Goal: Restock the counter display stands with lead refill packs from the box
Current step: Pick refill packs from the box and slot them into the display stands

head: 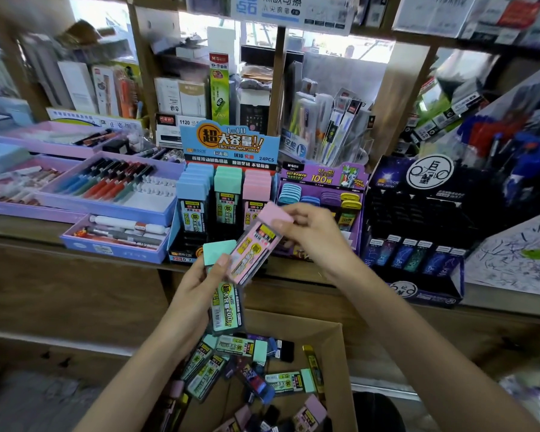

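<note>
My left hand [200, 282] grips a green-capped lead refill pack [226, 307], held upright just in front of the counter edge. My right hand [309, 232] pinches the top of a pink-capped pack [256, 244], which leans tilted against the green one. Both packs hover before the blue display stand [225, 145], whose three columns hold blue, green and pink packs. Below my hands, the cardboard box [337, 344] holds several loose packs in green, pink and dark colours.
A purple stand [321, 179] with small lead cases sits right of the blue one, and a black stand [418, 213] further right. Purple pen trays [106, 207] lie on the left of the wooden counter [75, 275]. Shelves of stationery rise behind.
</note>
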### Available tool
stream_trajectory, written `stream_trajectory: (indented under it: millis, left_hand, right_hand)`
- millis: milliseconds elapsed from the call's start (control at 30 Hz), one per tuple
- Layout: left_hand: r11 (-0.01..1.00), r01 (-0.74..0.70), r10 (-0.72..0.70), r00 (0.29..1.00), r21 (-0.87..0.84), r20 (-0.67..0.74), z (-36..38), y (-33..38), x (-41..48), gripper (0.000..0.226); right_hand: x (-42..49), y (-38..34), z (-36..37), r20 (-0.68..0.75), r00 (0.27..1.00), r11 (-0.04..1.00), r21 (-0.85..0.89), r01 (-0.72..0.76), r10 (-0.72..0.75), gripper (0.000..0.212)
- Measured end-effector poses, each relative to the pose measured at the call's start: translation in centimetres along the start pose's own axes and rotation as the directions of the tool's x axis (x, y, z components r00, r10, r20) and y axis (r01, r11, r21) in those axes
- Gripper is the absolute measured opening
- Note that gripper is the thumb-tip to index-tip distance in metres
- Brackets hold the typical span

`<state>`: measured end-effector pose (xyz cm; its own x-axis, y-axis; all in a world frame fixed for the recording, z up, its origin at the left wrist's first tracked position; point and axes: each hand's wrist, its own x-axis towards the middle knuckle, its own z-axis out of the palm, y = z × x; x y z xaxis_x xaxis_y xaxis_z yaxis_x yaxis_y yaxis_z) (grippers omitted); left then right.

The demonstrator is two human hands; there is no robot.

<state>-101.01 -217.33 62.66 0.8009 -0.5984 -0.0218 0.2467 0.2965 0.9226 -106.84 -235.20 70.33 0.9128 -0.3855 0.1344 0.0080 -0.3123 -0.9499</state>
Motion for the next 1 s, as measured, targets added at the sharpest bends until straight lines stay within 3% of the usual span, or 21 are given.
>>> stream_trajectory:
  millis: [133,200,300,500,767,1000]
  left_hand:
    - [0.999,-0.034,0.034,0.998,0.015,-0.055,-1.5,0.8,0.1,0.027]
    - [0.999,-0.046,0.047,0.996,0.021,-0.082,-2.2,1.0,0.2,0.026]
    - [0.999,-0.043,0.043,0.993,0.007,-0.11,-3.0,1.3,0.2,0.032]
    - [0.999,-0.038,0.038,0.993,0.001,-0.109,-3.7,1.3,0.3,0.033]
    - [0.999,-0.039,0.041,0.994,0.023,-0.105,-4.0,1.0,0.4,0.034]
    - [0.998,-0.051,0.056,0.992,0.046,-0.117,-3.9,1.2,0.4,0.031]
  right_hand:
    - [2.2,-2.1,-1.2,-0.053,0.995,0.995,-0.07,0.077,-0.08,0.014]
    - [3.3,-2.9,-1.4,-0.083,0.983,0.969,-0.202,0.146,-0.165,0.016]
    - [4.6,-3.2,-1.0,-0.06,0.948,0.863,-0.435,0.257,-0.313,0.019]
    - [5.4,-2.4,0.5,0.134,0.927,0.617,-0.712,0.337,-0.352,0.03]
    - [5.9,-2.7,0.6,0.158,0.938,0.656,-0.679,0.331,-0.309,0.028]
    - [6.5,-2.3,1.7,0.178,0.919,0.62,-0.691,0.372,-0.353,0.021]
